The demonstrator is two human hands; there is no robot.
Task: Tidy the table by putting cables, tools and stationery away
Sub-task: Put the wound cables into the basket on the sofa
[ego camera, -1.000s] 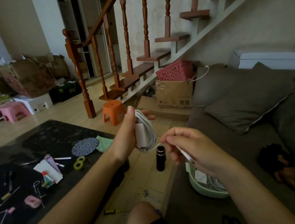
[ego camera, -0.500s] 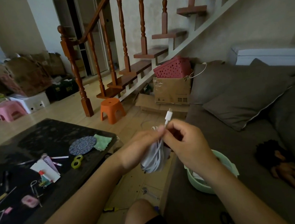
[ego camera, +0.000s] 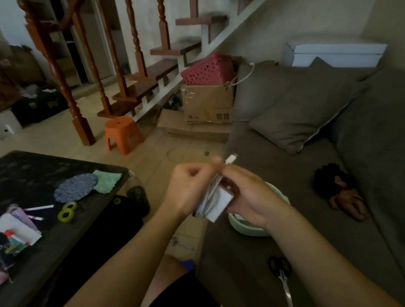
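Fingers (ego camera: 199,175) of left hand (ego camera: 188,195) curled round white cable coil (ego camera: 208,197); right hand (ego camera: 251,198) pinches its loose end, plug (ego camera: 231,159) poking just above the fingers. Coil wrapped neat round square white adapter (ego camera: 221,205). Judged: bundle nearly ready for green tub (ego camera: 241,231) below right fingers; pens (ego camera: 38,208), glue (ego camera: 10,233), tape (ego camera: 67,212) left of them on table (ego camera: 28,172) remain.
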